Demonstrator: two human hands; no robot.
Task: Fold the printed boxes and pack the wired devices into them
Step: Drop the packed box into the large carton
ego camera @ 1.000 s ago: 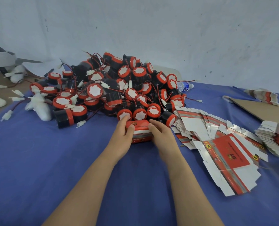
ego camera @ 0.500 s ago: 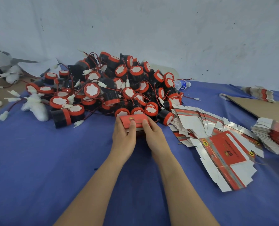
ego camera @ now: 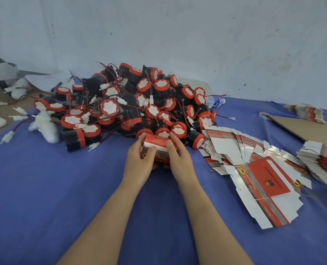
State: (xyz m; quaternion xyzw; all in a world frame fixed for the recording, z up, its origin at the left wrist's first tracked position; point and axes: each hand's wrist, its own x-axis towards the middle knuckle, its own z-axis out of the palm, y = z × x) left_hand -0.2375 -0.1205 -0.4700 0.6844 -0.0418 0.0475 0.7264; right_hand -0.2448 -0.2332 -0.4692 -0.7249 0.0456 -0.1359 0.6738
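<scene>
Step in hand, by my read: closing up one folded printed box (ego camera: 157,143). It sits at the near foot of the device pile (ego camera: 132,109), right against the front devices. Whether it is lifted or resting on the table (ego camera: 63,188) I cannot tell. The left hand (ego camera: 138,161) grasps the box's left end, with the thumb curled over the white flap. The right hand (ego camera: 179,159) grasps the right end, with the thumb up on the red top face. Both hands are wrapped on it, neither loose. Whether a wired device is already inside is hidden.

Next move, a guess: tuck the flap in, press it shut, set the box down away from the pile, then take a fresh blank. That calls for light thumb pressure, since thin card would likely crease. Wire and plug need to be fully in before the flap goes.

Room and edges:
- Right of the pile, touching its foot, lies a fan of flat box blanks (ego camera: 254,169).
- Further right are a stacked bundle of blanks (ego camera: 323,163) and a cardboard sheet (ego camera: 308,129).
- A water bottle (ego camera: 215,101) lies at the pile's back right.
- Loose red wires with white plugs (ego camera: 7,135) trail out to the left of the pile, a likely snag.
- The blue cloth ends just beyond them.
- The wall stands close behind the pile.
- The likeliest room to work is on the near side of the pile.
</scene>
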